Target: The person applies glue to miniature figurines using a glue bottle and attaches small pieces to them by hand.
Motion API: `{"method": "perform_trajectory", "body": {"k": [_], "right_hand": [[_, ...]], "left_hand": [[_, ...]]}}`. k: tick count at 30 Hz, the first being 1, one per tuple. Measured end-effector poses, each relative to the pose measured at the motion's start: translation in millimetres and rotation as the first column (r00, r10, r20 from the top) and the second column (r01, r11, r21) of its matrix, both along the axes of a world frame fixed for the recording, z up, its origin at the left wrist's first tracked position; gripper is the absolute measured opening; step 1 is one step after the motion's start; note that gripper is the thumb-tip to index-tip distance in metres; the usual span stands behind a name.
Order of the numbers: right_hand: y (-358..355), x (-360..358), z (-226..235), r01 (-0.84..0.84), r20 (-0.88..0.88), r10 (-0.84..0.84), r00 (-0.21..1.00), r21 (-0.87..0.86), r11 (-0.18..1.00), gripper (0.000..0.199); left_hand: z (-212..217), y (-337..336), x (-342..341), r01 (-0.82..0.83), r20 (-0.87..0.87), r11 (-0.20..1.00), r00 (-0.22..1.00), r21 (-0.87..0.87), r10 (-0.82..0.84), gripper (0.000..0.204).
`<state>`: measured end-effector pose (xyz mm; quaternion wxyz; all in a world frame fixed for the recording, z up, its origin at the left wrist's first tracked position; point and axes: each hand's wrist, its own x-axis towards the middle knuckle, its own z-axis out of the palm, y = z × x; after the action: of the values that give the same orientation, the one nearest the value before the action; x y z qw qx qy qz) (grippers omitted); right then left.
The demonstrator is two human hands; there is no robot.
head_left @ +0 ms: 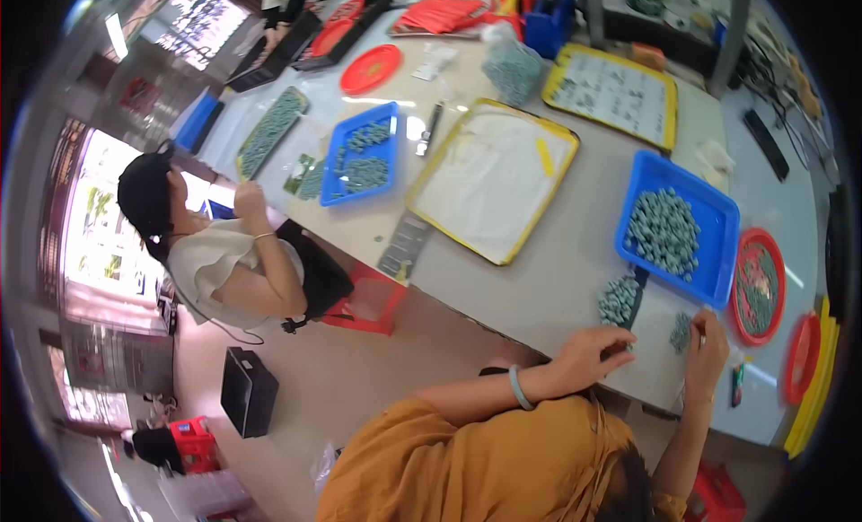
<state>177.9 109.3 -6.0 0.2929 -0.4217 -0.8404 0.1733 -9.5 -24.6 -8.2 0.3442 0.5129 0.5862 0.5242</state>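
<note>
The small cluster of grey-green beads point(681, 332) is lying on the white table point(539, 280), just at five o'clock of the blue tray point(723, 219), while your right hand point(705, 342) is touching it with bunched fingertips and your left hand point(588, 347) is resting curled at its nine o'clock, though I cannot tell whether either is grasping a bead.
</note>
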Motion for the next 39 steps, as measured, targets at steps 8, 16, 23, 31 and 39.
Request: {"method": "perform_trajectory", "body": {"k": [8,16,23,31,39], "right_hand": [[-48,-20,30,-0.068,-0.157,0.032,0.987,-0.225,0.972,0.013],[-62,-31,27,-0.157,-0.076,0.141,0.987,-0.300,0.941,0.016],[-61,-34,30,-0.157,-0.014,0.160,0.987,-0.291,0.944,0.016],[-63,-42,37,-0.167,0.060,0.181,0.982,-0.187,0.968,0.012],[-58,-38,35,-0.125,0.008,0.134,0.991,-0.324,0.938,0.016]], "left_hand": [[5,2,-3,0.008,0.015,0.999,1.000,0.048,-0.009,0.022],[4,4,-5,0.010,0.033,0.999,0.999,0.046,-0.012,0.023],[4,2,-3,0.015,0.050,0.999,0.999,0.048,-0.017,0.023],[3,2,-4,0.025,0.031,0.998,0.999,0.058,-0.027,0.023],[0,3,-4,0.022,0.035,0.997,0.999,0.075,-0.024,0.023]]}}
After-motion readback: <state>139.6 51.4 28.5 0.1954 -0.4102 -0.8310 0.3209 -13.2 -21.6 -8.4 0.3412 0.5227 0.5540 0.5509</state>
